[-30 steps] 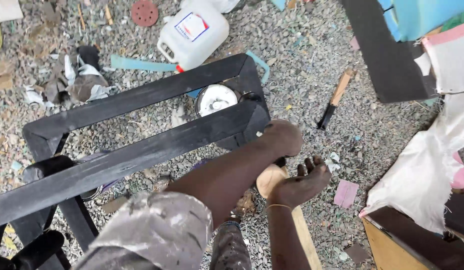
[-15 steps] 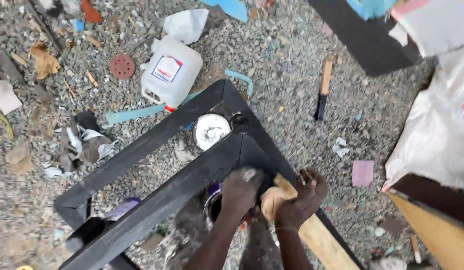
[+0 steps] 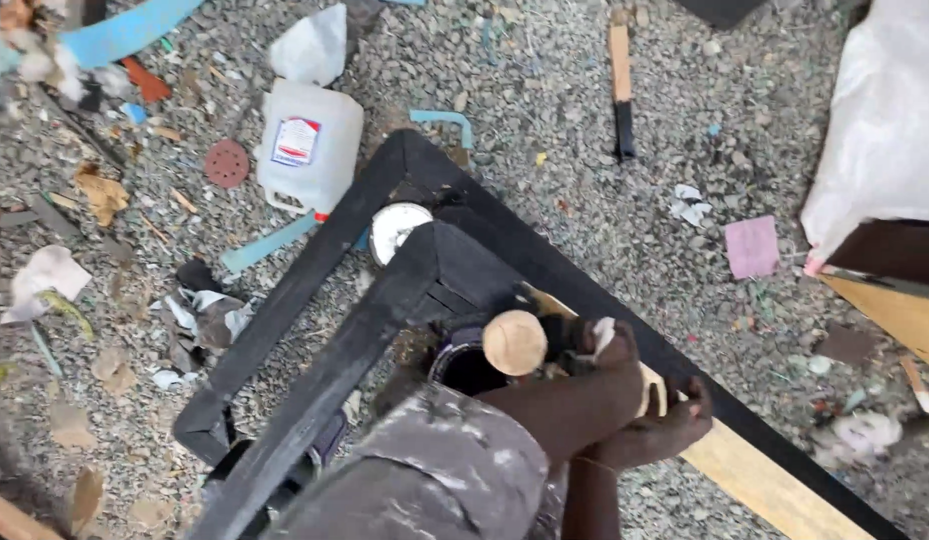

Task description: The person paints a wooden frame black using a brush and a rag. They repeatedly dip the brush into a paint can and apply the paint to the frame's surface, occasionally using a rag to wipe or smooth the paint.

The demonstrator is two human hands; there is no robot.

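Note:
A black-painted wooden frame [image 3: 385,300] lies on gravel. My left hand [image 3: 607,350], at the end of a paint-stained sleeve, presses on the frame's inner rail with its fingers closed over a small whitish rag. My right hand [image 3: 675,422], below it, curls around a pale unpainted wooden piece [image 3: 760,475] that runs to the lower right. A round tan wood end [image 3: 515,342] shows just left of my left hand. Under it stands a dark open can [image 3: 463,366]. A white round lid [image 3: 397,228] lies inside the frame's corner.
A white plastic jug [image 3: 310,145] and a reddish sanding disc [image 3: 227,163] lie left of the frame. A wooden-handled tool [image 3: 621,85] lies at the top, a pink paper square [image 3: 753,247] and a white sack [image 3: 875,130] at the right. Scraps litter the gravel.
The view has swung, so the frame now runs diagonally. Both hands have stayed together at the frame's inner corner, and the round wood end now shows to the left of my left hand.

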